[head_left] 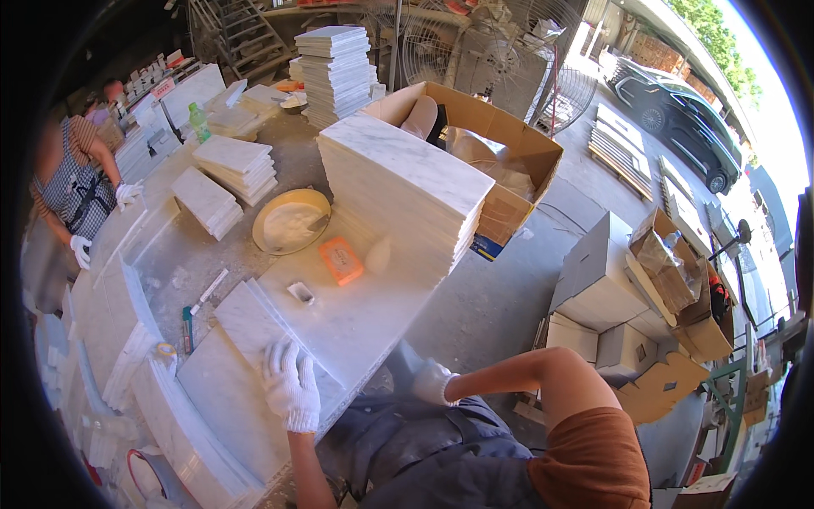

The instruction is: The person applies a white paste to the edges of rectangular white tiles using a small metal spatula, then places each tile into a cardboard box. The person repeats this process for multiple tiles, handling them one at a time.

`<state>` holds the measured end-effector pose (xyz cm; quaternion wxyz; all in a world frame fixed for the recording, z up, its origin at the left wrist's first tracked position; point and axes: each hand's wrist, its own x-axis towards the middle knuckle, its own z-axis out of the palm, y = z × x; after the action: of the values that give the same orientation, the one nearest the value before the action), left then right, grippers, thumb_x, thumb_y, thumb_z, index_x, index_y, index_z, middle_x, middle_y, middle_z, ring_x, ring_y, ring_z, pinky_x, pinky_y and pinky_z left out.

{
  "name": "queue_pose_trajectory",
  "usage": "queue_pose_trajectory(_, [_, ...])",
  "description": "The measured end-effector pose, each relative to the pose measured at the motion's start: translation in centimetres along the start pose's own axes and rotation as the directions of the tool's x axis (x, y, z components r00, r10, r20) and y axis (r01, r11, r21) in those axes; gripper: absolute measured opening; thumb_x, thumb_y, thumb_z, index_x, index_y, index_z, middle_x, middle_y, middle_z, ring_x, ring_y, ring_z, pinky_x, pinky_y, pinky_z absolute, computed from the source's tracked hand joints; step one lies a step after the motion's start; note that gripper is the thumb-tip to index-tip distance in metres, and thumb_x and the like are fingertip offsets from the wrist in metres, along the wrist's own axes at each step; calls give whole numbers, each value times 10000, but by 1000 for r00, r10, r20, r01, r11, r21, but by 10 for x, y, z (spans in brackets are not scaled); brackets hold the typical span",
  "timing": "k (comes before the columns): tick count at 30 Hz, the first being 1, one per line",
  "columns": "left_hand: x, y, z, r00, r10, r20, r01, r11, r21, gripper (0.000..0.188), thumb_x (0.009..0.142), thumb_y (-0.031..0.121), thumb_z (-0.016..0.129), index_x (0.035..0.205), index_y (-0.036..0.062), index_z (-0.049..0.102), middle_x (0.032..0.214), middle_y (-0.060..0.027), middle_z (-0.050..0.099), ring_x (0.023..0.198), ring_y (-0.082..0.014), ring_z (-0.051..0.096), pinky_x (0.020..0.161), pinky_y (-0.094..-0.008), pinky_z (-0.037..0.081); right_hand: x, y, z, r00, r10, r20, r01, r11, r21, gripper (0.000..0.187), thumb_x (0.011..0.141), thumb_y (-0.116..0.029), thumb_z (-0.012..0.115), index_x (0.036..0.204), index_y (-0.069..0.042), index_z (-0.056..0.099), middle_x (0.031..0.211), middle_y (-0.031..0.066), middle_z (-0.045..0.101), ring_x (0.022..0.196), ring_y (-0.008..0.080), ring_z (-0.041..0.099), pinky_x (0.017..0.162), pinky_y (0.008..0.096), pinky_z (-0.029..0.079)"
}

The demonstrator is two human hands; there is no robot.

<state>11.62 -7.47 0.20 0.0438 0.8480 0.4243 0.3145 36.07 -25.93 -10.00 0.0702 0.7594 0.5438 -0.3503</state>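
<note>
My left hand (pixel 290 386), in a white knit glove, lies on a marble tile (pixel 246 316) near the table's front edge, fingers stretched out. That tile rests on a larger pale slab (pixel 219 377). My right hand (pixel 433 382), gloved too, is low beside my lap at the table's edge; its fingers are mostly hidden. Ahead of the left hand are a small white block with a dark hollow (pixel 300 293), an orange box (pixel 341 260) and a yellow basin (pixel 291 222) holding pale paste. A teal cutter (pixel 187 329) and a white marker (pixel 209 290) lie left of the tile.
A tall stack of marble tiles (pixel 407 182) stands at the table's far right, before an open carton (pixel 509 212). More tile stacks (pixel 236 165) lie farther back. A co-worker in an apron (pixel 85 191) works at the left. Cardboard boxes (pixel 606 271) stand right, on the floor.
</note>
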Motion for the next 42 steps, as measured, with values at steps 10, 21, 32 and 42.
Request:
queue_pose_trajectory(10, [4, 6, -5, 1000, 7, -5, -7, 1000, -20, 333, 972, 241, 735, 1264, 82, 731, 1378, -124, 681, 1366, -368, 567, 1228, -543, 380, -12, 20, -9, 961, -197, 194, 240, 943, -231, 312, 933, -249, 692, 1174, -85, 803, 1135, 125, 790, 1039, 317, 773, 851, 413, 633])
queue_pose_trajectory(21, [6, 15, -18, 996, -43, -73, 51, 993, 110, 327, 911, 297, 780, 1210, 167, 764, 1340, -62, 694, 1310, -335, 618, 1092, -479, 519, -26, 33, -40, 835, -307, 458, 402, 907, -125, 387, 1011, -368, 534, 1294, -198, 734, 1300, 181, 735, 1260, 398, 677, 1039, 487, 526])
queue_pose_trajectory(32, [4, 17, -20, 987, -158, 2, 158, 986, -49, 332, 906, 270, 792, 1221, 171, 765, 1341, -69, 692, 1299, -322, 634, 1091, -464, 528, -13, 0, -36, 923, -274, 269, 366, 839, -403, 254, 972, -349, 617, 1107, -190, 762, 1118, 159, 775, 1074, 409, 744, 889, 517, 598])
queue_pose_trajectory(42, [6, 6, -7, 994, 38, -105, -41, 999, -25, 373, 889, 188, 814, 1241, 92, 736, 1293, -134, 689, 1284, -380, 610, 1162, -516, 453, -58, -2, -109, 875, -444, -191, 483, 815, 319, 325, 1029, -334, 648, 1196, -84, 772, 1138, 175, 764, 1026, 359, 733, 902, 445, 572])
